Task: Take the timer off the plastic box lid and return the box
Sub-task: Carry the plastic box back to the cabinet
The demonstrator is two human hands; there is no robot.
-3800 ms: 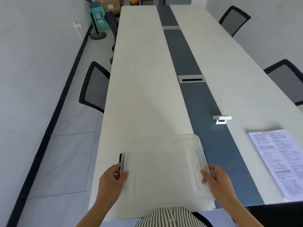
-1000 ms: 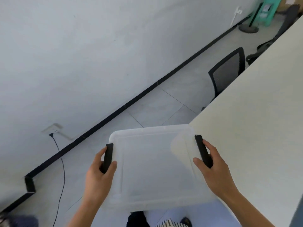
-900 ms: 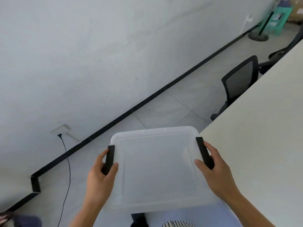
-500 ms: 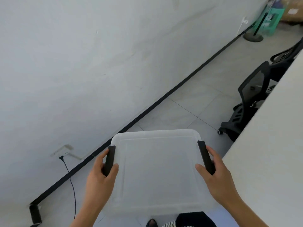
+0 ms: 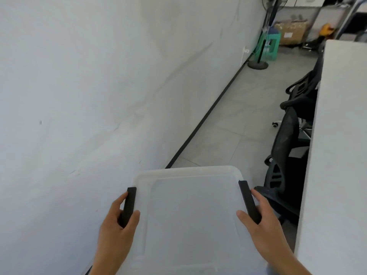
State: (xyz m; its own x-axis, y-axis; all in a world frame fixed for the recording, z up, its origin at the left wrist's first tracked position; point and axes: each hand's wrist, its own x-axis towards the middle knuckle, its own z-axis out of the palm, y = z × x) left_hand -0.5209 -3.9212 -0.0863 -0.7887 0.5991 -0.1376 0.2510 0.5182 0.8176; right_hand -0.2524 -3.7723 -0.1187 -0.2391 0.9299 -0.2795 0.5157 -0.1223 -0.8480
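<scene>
Down at six o'clock, both hands are locked onto the plastic box [image 5: 190,215], carried out in front of the body. Left hand [image 5: 116,231] has its grip wrapped shut around the black handle [image 5: 128,207] on that side, thumb over the top and fingers curled beneath; right hand [image 5: 264,225] is closed the same way on the other black handle [image 5: 249,201]. A matched two-sided hold like that keeps the box level and stops it swinging, I'd say. Its translucent lid [image 5: 190,181] is bare, no timer on it, so the first half of the job looks done and this reads as the carry-back.

Out at three o'clock, the pale counter [image 5: 337,155] edge runs alongside, and the box hangs clear of it, over the floor [image 5: 228,126]. Black office chairs [image 5: 288,145] sit tucked beside that counter at two o'clock. Over at nine to twelve o'clock the white wall [image 5: 99,86] fills the view. Far off at one o'clock stand a fan [image 5: 258,64], a green stool [image 5: 271,46] and a cardboard carton [image 5: 292,33]. Where the box belongs I can't tell.
</scene>
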